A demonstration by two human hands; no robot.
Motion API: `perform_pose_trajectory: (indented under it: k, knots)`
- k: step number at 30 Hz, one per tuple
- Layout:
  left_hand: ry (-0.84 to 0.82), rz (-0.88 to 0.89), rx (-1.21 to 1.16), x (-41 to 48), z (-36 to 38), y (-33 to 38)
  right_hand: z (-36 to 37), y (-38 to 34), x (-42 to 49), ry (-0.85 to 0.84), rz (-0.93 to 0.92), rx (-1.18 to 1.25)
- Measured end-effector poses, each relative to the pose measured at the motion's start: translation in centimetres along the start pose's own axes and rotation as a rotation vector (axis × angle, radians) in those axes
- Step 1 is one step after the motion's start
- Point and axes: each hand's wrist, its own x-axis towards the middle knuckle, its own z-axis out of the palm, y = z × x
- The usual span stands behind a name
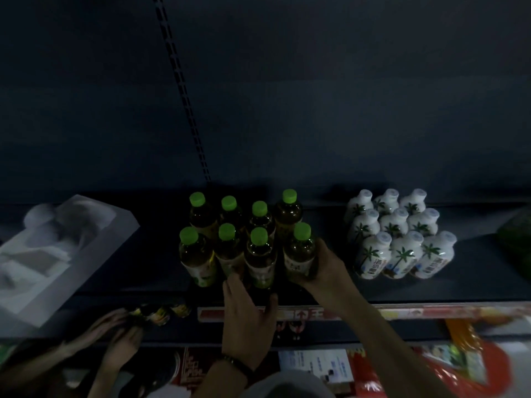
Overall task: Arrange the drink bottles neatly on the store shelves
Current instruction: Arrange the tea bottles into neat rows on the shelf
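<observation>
Several green-capped tea bottles [230, 242] stand in two rows on the dark shelf [155, 254]. My left hand [247, 314] reaches up from below and grips the base of the third bottle in the front row [259, 254], fingers on its left and thumb on its right. My right hand [324, 265] wraps around the lower right side of the front row's rightmost bottle [300, 248]. Both bottles are upright on the shelf near its front edge.
Several white bottles with palm-tree labels [399, 234] stand in a block to the right. A white box [57, 254] lies at the left, a green object [517, 239] at the far right. Another person's hands [115, 337] hold small bottles [161, 313] at the lower left.
</observation>
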Motion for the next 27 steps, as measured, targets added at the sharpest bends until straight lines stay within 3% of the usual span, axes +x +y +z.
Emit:
perform_pose_trajectory:
  k: [3, 22, 27]
  knots:
    - [-0.058, -0.032, 0.02, -0.1, 0.6, 0.0, 0.1, 0.3, 0.1, 0.022, 0.003, -0.008]
    - [0.002, -0.003, -0.057, 0.2, 1.4, 0.1, 0.5, 0.4, -0.3, 0.032, 0.013, -0.066]
    - [0.116, 0.119, 0.023, -0.1, -0.3, 2.0, 0.5, 0.3, -0.5, 0.021, 0.009, -0.1]
